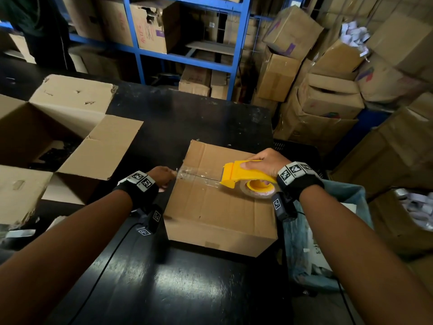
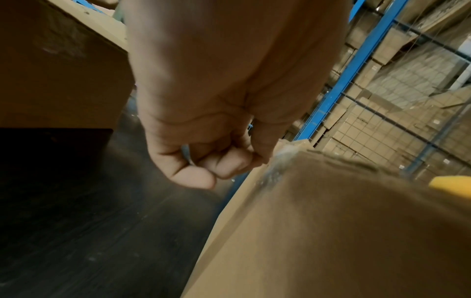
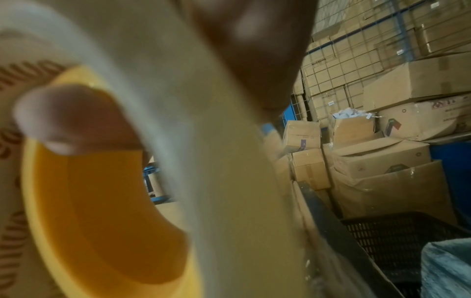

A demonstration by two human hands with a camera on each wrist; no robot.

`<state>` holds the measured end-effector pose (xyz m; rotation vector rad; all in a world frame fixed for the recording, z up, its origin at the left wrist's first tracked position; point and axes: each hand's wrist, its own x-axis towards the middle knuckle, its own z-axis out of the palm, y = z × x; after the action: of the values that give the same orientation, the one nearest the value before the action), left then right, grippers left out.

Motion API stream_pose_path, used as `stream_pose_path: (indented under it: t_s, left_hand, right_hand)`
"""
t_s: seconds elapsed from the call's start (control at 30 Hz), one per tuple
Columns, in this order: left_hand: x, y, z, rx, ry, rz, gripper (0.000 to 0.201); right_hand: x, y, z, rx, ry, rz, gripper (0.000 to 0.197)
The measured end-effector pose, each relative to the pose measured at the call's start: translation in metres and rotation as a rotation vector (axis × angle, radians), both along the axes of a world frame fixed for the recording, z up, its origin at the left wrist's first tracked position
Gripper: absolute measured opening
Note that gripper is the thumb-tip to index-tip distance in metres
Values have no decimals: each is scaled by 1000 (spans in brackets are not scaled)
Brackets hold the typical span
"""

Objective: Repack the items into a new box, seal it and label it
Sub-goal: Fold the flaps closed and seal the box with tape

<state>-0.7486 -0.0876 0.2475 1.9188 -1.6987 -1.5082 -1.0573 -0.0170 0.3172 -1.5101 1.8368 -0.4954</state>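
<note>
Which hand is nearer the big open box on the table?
Left. The left hand is at the closed box's left edge, beside the open box. The right hand grips the tape dispenser farther right.

Blue metal shelving (image 1: 187,59) at the back holds worn cardboard cartons. More cartons (image 1: 328,90) are stacked loosely to the right, one of them filled with white paper scraps (image 1: 355,35). A black plastic crate (image 3: 397,238) sits beside the black table (image 1: 164,277)
</note>
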Motion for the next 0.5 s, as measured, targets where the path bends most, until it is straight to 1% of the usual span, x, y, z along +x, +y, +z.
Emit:
stream_pose_path:
  t_s: [0.1,0.23,0.33,0.43,0.5]
  left_hand:
    - [-2,-1,-5,76,41,2,27]
    - [-2,-4,-11,103,112,13,34]
    - [-2,-1,-13,99,124,-23,32]
    - [-2,2,-14,73,-9,-90,28]
    - [-3,1,-13,-63,-128,-103,15]
  right_hand:
    - [0,-1,-1,6,9,-2,44]
    - [2,0,-1,6,33,3,44]
    - [4,0,2,12,75,35,42]
    - [8,-1,4,6,118,53,40]
    - [11,-2,6,5,142,56,38]
